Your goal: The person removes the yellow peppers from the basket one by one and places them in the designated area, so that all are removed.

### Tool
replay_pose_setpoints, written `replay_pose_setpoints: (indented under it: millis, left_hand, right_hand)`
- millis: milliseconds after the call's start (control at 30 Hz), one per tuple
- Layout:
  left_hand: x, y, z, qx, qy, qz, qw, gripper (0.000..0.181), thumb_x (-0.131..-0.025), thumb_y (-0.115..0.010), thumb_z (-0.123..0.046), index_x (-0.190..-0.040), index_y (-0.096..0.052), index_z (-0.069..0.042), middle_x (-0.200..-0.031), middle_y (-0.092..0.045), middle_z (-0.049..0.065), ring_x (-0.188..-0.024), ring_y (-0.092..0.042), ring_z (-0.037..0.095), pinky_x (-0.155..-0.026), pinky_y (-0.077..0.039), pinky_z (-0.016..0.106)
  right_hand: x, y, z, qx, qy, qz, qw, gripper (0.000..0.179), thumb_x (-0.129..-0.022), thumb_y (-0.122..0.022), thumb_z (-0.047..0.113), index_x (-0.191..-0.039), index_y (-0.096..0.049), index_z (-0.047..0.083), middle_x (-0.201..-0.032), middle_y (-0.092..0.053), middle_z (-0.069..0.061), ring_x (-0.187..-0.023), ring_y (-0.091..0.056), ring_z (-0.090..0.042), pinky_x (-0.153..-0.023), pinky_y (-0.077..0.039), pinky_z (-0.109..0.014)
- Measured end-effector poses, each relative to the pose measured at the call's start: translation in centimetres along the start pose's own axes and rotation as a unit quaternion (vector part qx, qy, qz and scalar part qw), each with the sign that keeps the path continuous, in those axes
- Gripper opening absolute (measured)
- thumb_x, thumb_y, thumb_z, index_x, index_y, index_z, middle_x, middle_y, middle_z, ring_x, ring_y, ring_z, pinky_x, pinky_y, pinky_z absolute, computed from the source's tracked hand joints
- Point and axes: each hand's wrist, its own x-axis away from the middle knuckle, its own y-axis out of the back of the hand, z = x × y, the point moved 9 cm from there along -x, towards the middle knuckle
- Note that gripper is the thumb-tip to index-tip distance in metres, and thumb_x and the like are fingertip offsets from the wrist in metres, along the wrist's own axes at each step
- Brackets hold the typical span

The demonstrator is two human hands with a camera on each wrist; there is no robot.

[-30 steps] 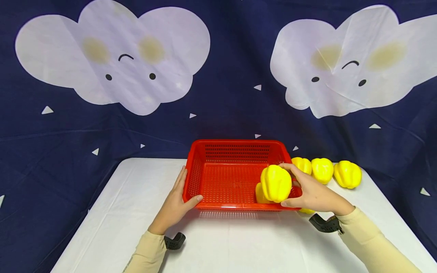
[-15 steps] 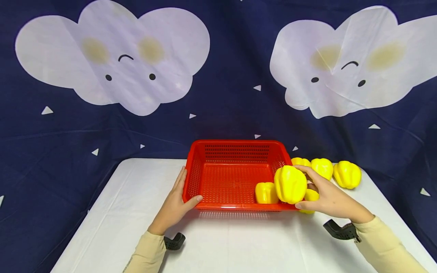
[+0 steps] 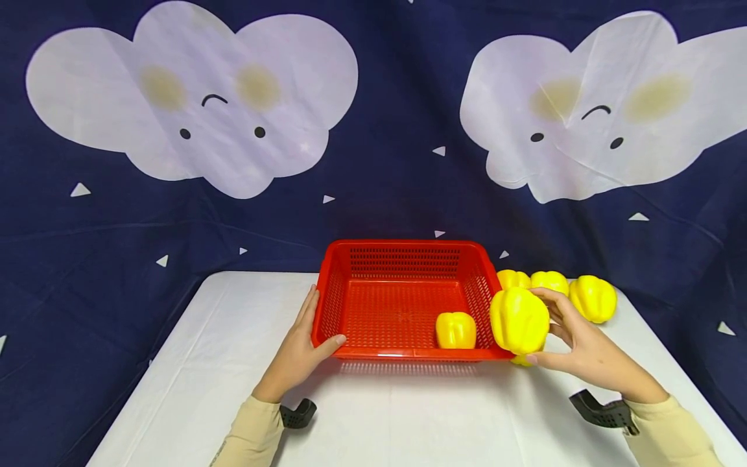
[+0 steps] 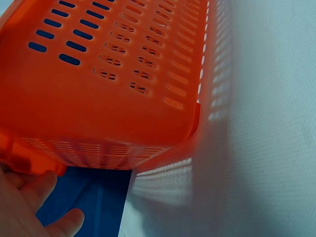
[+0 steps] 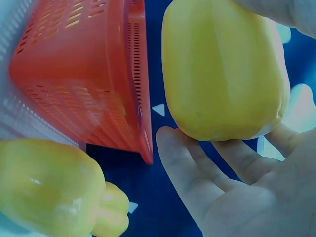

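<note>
My right hand (image 3: 589,350) grips a yellow bell pepper (image 3: 519,321) between thumb and fingers. It is raised beside the right rim of the red plastic basket (image 3: 403,353); the right wrist view shows a gap between pepper (image 5: 222,74) and basket wall (image 5: 74,64). My left hand (image 3: 297,353) holds the basket's near left corner, thumb over the rim and fingers along the outer side. Only some fingers (image 4: 37,190) show in the left wrist view. Another yellow bell pepper (image 3: 456,331) sits inside the basket at the near right corner.
Behind the right hand a row of yellow bell peppers (image 3: 592,298) stands on the white table (image 3: 408,415). Another pepper (image 5: 44,185) lies beside the basket's right side, mostly hidden by the held one in the head view. A dark blue cloth (image 3: 403,130) hangs behind.
My right hand has moved right with its pepper, from over the basket to beyond the right rim, uncovering the pepper inside. My left hand and the basket stay put.
</note>
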Motion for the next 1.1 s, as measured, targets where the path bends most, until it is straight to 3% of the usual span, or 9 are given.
replay_pose_setpoints:
  millis: [167, 300, 767, 1100]
  left_hand:
    - [0.0, 0.0, 0.0, 0.001, -0.001, -0.002, 1.0000, 0.102, -0.091, -0.070, -0.049, -0.162, -0.010, -0.006, -0.168, -0.002, -0.003, -0.153, -0.014, 0.025, -0.120, -0.019, 0.054]
    - [0.0, 0.0, 0.0, 0.002, 0.000, -0.002, 1.0000, 0.102, -0.091, -0.070, -0.049, -0.162, -0.010, -0.006, -0.168, -0.001, -0.003, -0.153, -0.013, 0.024, -0.120, -0.019, 0.054]
    - [0.0, 0.0, 0.0, -0.001, -0.006, -0.005, 1.0000, 0.102, -0.091, -0.070, -0.050, -0.161, -0.011, -0.005, -0.169, -0.002, -0.001, -0.152, -0.017, 0.028, -0.119, -0.021, 0.056]
    - [0.0, 0.1, 0.0, -0.003, -0.002, -0.004, 1.0000, 0.103, -0.091, -0.070, -0.051, -0.162, -0.011, -0.005, -0.169, -0.002, -0.002, -0.152, -0.017, 0.027, -0.119, -0.021, 0.055]
  right_hand:
    - [1.1, 0.5, -0.6, -0.010, -0.005, -0.021, 0.9997, 0.103, -0.074, -0.088, 0.004, -0.154, -0.025, 0.012, -0.145, -0.037, 0.009, -0.127, -0.037, 0.014, -0.094, -0.038, -0.003]
    - [1.9, 0.8, -1.2, -0.013, -0.009, -0.033, 0.9993, 0.101, -0.075, -0.087, 0.001, -0.154, -0.025, 0.011, -0.143, -0.037, 0.015, -0.126, -0.038, 0.014, -0.092, -0.039, -0.003]
    - [4.0, 1.8, -3.4, -0.051, 0.022, -0.058, 0.9968, 0.106, -0.068, -0.081, -0.020, -0.155, -0.024, 0.005, -0.146, -0.040, 0.010, -0.125, -0.044, 0.006, -0.093, -0.042, -0.006]
    - [4.8, 2.7, -5.6, -0.063, 0.003, -0.064, 0.9959, 0.107, -0.067, -0.079, -0.023, -0.155, -0.025, 0.008, -0.144, -0.040, 0.013, -0.126, -0.042, 0.009, -0.092, -0.041, -0.004]
